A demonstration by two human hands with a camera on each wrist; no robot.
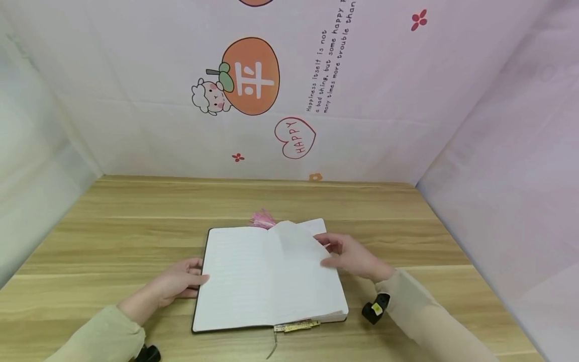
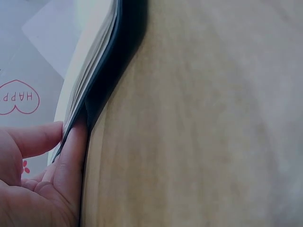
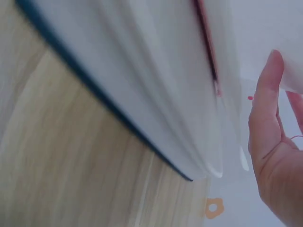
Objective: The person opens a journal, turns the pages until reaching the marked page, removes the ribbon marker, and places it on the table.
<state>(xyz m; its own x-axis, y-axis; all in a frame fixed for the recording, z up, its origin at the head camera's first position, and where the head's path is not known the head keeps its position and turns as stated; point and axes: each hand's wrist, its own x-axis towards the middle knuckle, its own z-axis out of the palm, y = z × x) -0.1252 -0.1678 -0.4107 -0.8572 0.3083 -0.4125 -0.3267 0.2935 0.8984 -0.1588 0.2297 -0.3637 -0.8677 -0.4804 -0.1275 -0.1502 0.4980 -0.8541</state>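
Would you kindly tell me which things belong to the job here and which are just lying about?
In use: notebook, raised page, left hand, right hand.
Apparently just there: pink tassel, yellow strip, grey ribbon, printed backdrop.

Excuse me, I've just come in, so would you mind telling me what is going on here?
A person has a lined notebook lying open on a wooden table. Their left hand grips its left edge, thumb on top and fingers underneath. Their right hand holds a page by its outer edge, raised off the right side. A pink tassel shows at the far edge, and a yellow strip pokes out at the near edge.
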